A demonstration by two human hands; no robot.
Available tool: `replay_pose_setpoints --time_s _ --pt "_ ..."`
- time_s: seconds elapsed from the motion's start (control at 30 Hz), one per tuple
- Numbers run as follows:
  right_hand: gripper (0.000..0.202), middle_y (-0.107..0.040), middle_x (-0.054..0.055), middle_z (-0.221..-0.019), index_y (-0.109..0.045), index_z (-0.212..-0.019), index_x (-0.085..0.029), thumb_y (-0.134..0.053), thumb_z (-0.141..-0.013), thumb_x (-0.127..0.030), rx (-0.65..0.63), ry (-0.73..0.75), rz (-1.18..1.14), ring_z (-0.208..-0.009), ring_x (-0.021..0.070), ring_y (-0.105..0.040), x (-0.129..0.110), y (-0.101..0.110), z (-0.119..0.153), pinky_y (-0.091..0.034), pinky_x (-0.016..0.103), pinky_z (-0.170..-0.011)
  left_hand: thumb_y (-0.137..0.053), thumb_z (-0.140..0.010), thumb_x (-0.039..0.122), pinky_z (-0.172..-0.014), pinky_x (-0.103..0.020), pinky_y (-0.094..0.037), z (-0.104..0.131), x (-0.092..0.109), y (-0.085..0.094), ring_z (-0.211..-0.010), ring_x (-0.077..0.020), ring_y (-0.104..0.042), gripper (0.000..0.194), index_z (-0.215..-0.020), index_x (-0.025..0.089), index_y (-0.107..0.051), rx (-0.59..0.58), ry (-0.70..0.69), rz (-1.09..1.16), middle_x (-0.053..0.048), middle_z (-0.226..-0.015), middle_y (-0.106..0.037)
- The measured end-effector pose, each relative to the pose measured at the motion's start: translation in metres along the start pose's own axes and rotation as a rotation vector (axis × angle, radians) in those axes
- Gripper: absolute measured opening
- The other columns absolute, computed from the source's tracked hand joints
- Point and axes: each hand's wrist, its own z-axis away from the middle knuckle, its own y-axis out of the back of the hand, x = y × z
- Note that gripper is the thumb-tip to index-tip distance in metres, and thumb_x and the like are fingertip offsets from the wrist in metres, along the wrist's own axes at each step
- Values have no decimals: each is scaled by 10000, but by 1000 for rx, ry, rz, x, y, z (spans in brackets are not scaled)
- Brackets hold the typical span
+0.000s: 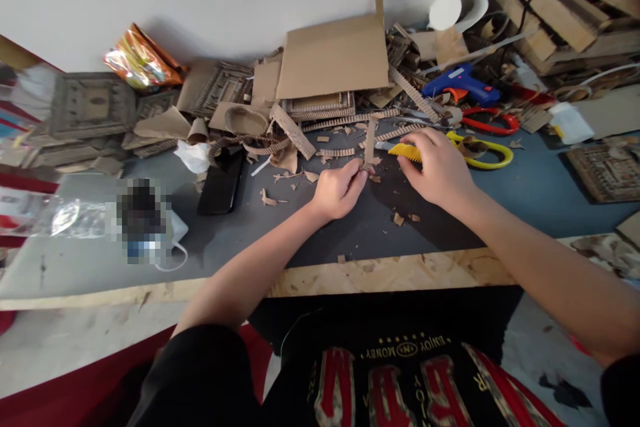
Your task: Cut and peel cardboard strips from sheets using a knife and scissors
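My left hand (343, 188) is closed, pinching the lower end of a narrow cardboard strip (371, 138) that stands up from its fingertips. Just to the right, my right hand (436, 167) has its thumb and fingers around a yellow utility knife (404, 151). The knife's blade points left, toward the strip, and its rear end is hidden under the hand. Yellow-handled scissors (493, 163) lie beyond that hand's right side. Small cardboard scraps (399, 219) are scattered on the dark tabletop (310, 240) around both hands.
Behind are a large cardboard sheet (333, 60), corrugated strips and a blue glue gun (457, 82). Red-handled scissors (500, 121) lie at right, below stacked wooden-looking slats (555, 7). A black phone (220, 183) and a white mask (179, 230) lie at left.
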Motion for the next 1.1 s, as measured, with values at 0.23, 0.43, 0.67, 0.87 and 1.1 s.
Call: replay_pose_setpoints --time_s 0.23,0.43,0.67,0.87,1.1 --pt "334 -619 181 -1002 -620 -1074 -97 -462 -949 -363 -141 -49 316 -995 339 -596 17 -6 0 -501 477 -826 -372 -1010 410 -510 -180 -386 -2 -5 -2 -426 -60 -470 419 -898 143 -676 132 47 137 56 -479 -491" --pt "387 -610 196 -1141 -548 -1185 -106 -402 -963 -387 28 -93 132 -888 282 -640 10 -5 -2 -494 371 -644 -401 -991 491 -471 -165 -362 -9 -5 -3 -393 -43 -438 448 -916 144 -674 201 200 283 79 -430 -437" --pt "296 -717 84 -937 -660 -994 -162 -522 -844 -378 60 114 -122 -833 237 -681 -1 4 3 -509 334 -670 -424 -947 587 -418 -183 -313 -12 -13 -5 -371 -48 -401 477 -783 169 -585 222 252 377 84 -418 -411" --pt "324 -724 72 -1015 -679 -1081 -172 -527 -868 -363 67 150 -172 -865 213 -694 -1 3 2 -525 316 -710 -424 -944 596 -414 -192 -307 -13 -16 -5 -376 -53 -405 472 -695 197 -467 219 227 401 82 -424 -403" --pt "302 -730 64 -1001 -691 -1075 -178 -572 -843 -329 134 190 -132 -845 202 -697 -2 2 3 -528 296 -708 -403 -968 560 -419 -188 -304 -10 -18 -6 -373 -46 -409 463 -675 202 -416 187 199 382 83 -424 -410"
